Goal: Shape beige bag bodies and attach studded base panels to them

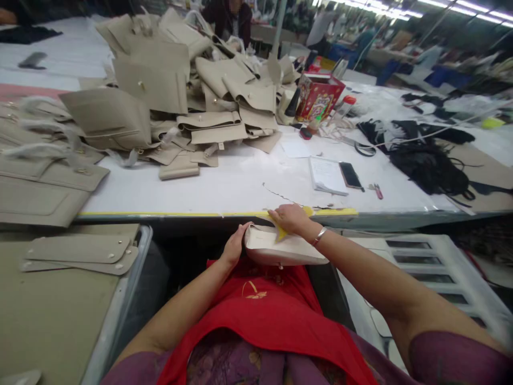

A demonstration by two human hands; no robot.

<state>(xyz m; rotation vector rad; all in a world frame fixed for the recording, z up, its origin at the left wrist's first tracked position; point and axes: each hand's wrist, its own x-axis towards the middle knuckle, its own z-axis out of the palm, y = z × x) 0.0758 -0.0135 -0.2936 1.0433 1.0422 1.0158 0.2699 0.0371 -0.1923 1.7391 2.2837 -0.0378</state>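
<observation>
Tray at far left: a pale-rimmed tray [116, 305] bearing two overlapping beige strips [76, 248] with metal studs.
Heaped bags: beige bags [152, 75] piled on the white table [240, 192], several flaps folded over.
Left hand: the left hand [233, 247] is closed on the near-left end of the cream bag, fingertips at its upper corner.
Cream bag: the cream bag [290, 255] lies on its side between both hands — above the red apron [248, 315], just short of the table edge.
Right hand: the right hand [292, 218] pinches a yellow cloth [281, 233] against the bag's upper face.
Tabletop, rightward: a red box [316, 99] farther back; nearer, a notebook [327, 175], phone [351, 175] and pink-handled snips [378, 191].
Right end: black items [428, 163] in a heap — slotted white crate [425, 269] below.
</observation>
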